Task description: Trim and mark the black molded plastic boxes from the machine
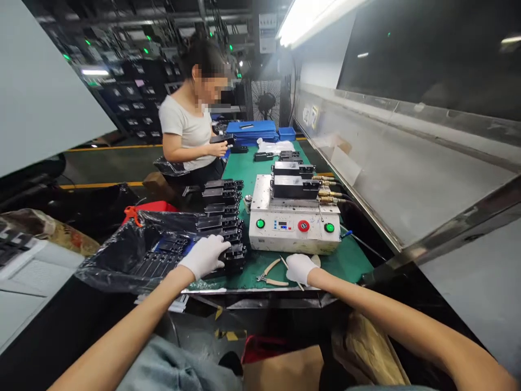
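Observation:
My left hand (205, 256), in a white glove, rests at the near end of a row of black rectangular housings (222, 209). Its fingers are curled onto the nearest black housing (234, 260); part of the grip is hidden. Near the table's front edge, my gloved right hand (300, 268) is closed round a thin pointed stick-like tool (284, 262), whose ends show on both sides of the fist. Just left of that hand lie cutting pliers (272, 274) with pale handles, spread apart. Behind them stands a white fixture machine (295, 233) carrying two black housings (295, 187).
A bin lined with black plastic (118, 260) holds several black parts on the left. Across the green table (254, 266) a co-worker (189, 125) holds a black housing. Blue sheets (252, 130) are stacked at the back. Brass-fitted hoses (331, 194) run right of the machine.

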`<state>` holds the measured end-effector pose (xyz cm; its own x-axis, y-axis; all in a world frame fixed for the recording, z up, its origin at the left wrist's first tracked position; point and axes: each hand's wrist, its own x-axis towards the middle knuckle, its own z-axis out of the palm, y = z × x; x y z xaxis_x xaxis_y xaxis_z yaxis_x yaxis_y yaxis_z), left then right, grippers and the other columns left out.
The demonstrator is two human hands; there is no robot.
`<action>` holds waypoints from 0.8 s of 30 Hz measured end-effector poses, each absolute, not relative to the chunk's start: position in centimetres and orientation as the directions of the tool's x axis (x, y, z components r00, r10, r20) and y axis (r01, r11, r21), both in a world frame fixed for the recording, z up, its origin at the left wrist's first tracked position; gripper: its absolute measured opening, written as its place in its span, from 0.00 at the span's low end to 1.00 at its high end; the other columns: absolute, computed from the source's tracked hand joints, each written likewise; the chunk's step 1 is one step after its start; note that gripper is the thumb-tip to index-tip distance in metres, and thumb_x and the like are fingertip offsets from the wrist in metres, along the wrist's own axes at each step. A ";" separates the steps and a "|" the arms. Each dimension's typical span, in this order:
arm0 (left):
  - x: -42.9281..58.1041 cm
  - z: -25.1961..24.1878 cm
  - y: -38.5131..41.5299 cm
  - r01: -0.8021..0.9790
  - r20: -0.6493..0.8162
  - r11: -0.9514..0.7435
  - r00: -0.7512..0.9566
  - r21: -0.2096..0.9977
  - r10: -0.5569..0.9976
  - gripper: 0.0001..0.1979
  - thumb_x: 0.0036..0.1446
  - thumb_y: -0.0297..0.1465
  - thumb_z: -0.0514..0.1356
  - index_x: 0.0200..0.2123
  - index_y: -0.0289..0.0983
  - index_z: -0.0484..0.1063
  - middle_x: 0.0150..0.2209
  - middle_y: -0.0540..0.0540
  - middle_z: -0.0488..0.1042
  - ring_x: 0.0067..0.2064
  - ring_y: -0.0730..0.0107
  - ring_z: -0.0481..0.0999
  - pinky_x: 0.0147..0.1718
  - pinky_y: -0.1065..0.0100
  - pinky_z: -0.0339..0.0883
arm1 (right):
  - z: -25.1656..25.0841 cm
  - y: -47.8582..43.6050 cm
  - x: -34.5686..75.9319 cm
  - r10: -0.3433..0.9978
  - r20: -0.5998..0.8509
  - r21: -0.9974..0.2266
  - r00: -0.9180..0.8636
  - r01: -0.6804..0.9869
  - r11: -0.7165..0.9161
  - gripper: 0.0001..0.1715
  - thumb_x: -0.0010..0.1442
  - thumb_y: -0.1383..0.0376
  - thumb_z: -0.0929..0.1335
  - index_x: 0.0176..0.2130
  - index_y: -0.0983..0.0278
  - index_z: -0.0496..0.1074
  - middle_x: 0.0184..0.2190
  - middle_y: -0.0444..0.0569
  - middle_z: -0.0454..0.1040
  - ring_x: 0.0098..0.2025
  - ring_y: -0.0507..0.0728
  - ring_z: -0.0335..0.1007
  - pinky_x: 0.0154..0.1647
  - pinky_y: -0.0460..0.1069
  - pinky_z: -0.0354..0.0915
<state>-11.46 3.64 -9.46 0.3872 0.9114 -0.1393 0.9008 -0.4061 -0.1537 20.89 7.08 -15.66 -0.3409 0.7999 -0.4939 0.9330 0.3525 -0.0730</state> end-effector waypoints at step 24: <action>-5.2 -1.7 1.9 -0.204 -0.058 -0.026 -0.395 0.979 0.917 0.42 0.64 0.63 0.43 0.60 0.36 0.71 0.56 0.37 0.77 0.60 0.57 0.74 0.60 0.55 0.67 | 0.5 2.5 17.2 0.889 0.122 -0.903 -0.441 0.322 0.284 0.19 0.68 0.57 0.63 0.38 0.64 0.79 0.36 0.51 0.81 0.37 0.58 0.77 0.40 0.51 0.73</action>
